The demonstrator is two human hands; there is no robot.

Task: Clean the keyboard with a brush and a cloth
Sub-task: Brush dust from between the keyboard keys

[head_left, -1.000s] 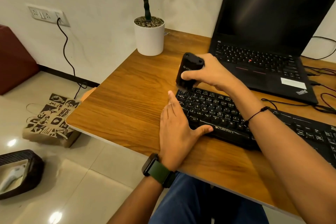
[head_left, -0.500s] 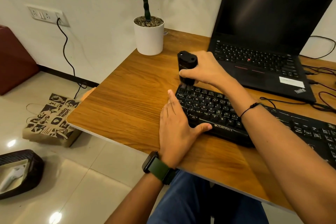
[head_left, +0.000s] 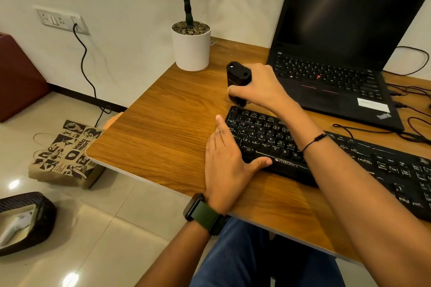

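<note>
Brushing stage of a keyboard cleaning, with the brush at the far left corner of the keys.

Nearest, the left hand (head_left: 227,165) is laid flat with straight fingers against the left end of the black keyboard (head_left: 331,154), its thumb resting on the near edge, so that the keyboard is steadied on the wooden desk (head_left: 163,137). Farther back, the black brush (head_left: 238,81) is gripped upright by the curled fingers of the right hand (head_left: 261,87), its bristle end just above or touching the top-left keys; contact cannot be told. Brushing is judged to be in its early part, most rows to the right remaining. No cloth is seen, so wiping is judged not yet begun. Beyond, an open laptop (head_left: 338,53) is seen.
</note>
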